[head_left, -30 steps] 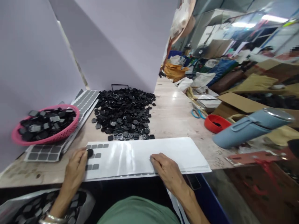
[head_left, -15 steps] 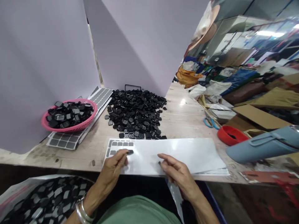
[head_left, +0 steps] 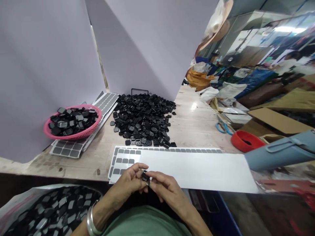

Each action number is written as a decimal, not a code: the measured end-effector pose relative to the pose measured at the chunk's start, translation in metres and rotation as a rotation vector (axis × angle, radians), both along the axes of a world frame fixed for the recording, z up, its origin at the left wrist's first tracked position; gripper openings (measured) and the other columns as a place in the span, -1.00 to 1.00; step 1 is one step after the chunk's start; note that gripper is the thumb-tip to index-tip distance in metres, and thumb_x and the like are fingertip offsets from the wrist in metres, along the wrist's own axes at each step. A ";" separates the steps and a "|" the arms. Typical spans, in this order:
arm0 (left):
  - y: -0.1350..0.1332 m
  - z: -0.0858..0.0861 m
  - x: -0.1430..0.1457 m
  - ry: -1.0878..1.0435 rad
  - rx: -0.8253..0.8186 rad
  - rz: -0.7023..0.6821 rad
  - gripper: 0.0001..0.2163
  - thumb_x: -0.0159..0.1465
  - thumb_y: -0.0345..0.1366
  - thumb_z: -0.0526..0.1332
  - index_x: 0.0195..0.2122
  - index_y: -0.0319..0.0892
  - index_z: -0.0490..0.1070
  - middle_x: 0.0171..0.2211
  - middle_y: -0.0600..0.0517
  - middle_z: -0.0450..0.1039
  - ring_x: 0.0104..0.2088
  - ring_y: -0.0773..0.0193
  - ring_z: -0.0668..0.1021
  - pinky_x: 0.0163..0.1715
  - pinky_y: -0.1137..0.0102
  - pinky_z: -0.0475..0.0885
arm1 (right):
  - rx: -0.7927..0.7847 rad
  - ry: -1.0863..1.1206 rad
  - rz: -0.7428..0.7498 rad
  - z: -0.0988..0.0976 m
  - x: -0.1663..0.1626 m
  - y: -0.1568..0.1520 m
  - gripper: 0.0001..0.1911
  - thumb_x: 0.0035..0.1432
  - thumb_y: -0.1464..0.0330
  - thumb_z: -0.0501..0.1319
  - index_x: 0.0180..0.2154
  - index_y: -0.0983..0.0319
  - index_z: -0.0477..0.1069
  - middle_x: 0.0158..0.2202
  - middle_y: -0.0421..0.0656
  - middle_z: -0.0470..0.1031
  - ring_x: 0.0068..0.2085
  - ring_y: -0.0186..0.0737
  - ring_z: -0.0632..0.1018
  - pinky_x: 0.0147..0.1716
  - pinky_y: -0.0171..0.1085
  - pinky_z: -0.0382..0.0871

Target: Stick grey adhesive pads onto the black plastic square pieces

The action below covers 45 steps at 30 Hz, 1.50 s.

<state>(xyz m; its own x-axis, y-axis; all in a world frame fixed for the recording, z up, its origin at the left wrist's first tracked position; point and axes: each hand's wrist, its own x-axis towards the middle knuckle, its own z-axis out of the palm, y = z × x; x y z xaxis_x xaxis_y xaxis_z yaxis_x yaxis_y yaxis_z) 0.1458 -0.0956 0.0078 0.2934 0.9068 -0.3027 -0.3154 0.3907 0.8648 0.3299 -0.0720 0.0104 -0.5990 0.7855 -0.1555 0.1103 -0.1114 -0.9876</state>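
In front of my body both hands meet over the near edge of the sheets. My left hand [head_left: 129, 179] is closed round a small black plastic piece [head_left: 145, 176]. From the other side, my right hand [head_left: 165, 184] pinches a small grey sticker [head_left: 148, 183] against that piece; the fingers partly cover it. Under and beyond the hands lies a sheet of grey stickers [head_left: 122, 160] with rounded-square shapes, with a white backing sheet [head_left: 197, 164] over much of it. Behind the sheets a heap of black plastic pieces [head_left: 145, 118] spreads on the table.
A pink basket [head_left: 85, 133] of black pieces stands on more sticker sheets [head_left: 65, 151] at left. Below the table edge, a bag [head_left: 27, 193] holds many grey-topped pieces. Scissors [head_left: 223, 127], a red bowl [head_left: 246, 139] and a blue bottle [head_left: 278, 149] are at right.
My hands, apart before, have come together, the right one moving left and both closer to my body. The white backing sheet has shifted right and nearer, uncovering a row of grey stickers.
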 end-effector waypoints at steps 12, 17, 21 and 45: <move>0.020 -0.008 -0.020 0.532 0.329 0.113 -0.76 0.19 -0.30 0.21 -0.11 -0.12 0.30 -0.26 0.02 0.46 -0.30 0.27 0.50 -0.27 0.36 0.40 | 0.257 -0.343 -0.150 0.008 0.006 0.036 -0.68 0.27 0.18 0.06 -0.06 0.21 0.40 -0.37 -0.20 0.43 -0.44 -0.31 0.41 -0.46 -0.33 0.25; 0.002 -0.030 -0.024 1.095 0.780 0.006 -0.56 0.30 -0.36 0.06 0.20 0.00 0.05 0.16 -0.11 0.28 0.17 0.04 0.34 0.16 0.03 0.22 | 0.762 -0.899 -0.085 0.013 -0.031 0.057 -0.78 0.32 0.39 -0.07 -0.21 0.24 0.34 -0.29 -0.10 0.47 -0.34 -0.17 0.49 -0.36 -0.24 0.27; -0.005 -0.033 -0.023 1.248 0.881 -0.039 -0.44 0.31 -0.35 0.07 0.28 0.02 -0.17 0.22 -0.14 0.20 0.24 0.01 0.25 0.17 0.02 0.27 | 0.825 -0.971 -0.033 0.005 -0.056 0.066 -0.80 0.28 0.43 -0.04 -0.24 0.27 0.34 -0.30 -0.01 0.46 -0.40 -0.10 0.50 -0.44 -0.22 0.21; 0.013 -0.017 -0.024 0.930 0.509 -0.086 -0.58 0.22 -0.33 0.15 0.12 -0.03 0.22 0.03 -0.04 0.38 0.10 0.03 0.33 0.09 0.14 0.20 | 0.605 -0.403 -0.029 0.015 -0.042 0.097 -0.79 0.27 0.32 0.02 -0.42 0.22 0.27 -0.49 -0.30 0.31 -0.44 -0.36 0.36 -0.45 -0.41 0.20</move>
<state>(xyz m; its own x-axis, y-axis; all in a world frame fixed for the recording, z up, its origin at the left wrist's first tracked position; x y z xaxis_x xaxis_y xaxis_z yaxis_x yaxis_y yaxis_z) 0.1213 -0.0828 -0.0092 0.2110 0.9770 -0.0315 0.5652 -0.0956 0.8194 0.2876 0.0249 0.0256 -0.5645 0.8184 0.1074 0.4836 0.4334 -0.7605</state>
